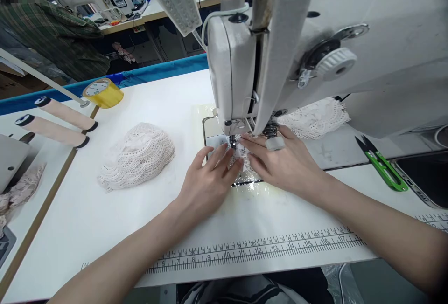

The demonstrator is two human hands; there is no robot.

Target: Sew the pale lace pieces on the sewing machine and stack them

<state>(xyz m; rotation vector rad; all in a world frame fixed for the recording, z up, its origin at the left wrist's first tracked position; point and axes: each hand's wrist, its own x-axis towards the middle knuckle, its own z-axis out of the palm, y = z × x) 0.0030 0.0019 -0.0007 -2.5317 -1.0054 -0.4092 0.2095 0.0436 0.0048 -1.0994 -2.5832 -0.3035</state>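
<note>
A small piece of white lace (246, 158) lies under the presser foot (232, 141) of a white sewing machine (231, 71). My left hand (208, 180) rests to the left of the needle, fingers spread and fingertips on the plate and the lace's near edge. From the right, my right hand (285, 162) reaches in with its fingers stretched flat over the lace, close to the foot. Part of the lace is hidden beneath my fingers. On the table to the left sits a heap of lace trim (140, 157); more lace (315, 118) lies behind my right hand.
Green thread snips (383, 164) and a phone (425, 176) lie at right. A tape roll (102, 93) and thread cones (52, 129) stand at left. A printed ruler (245, 250) runs along the front edge. Across the way, a person in a plaid sleeve (52, 33) sits near another machine (101, 1).
</note>
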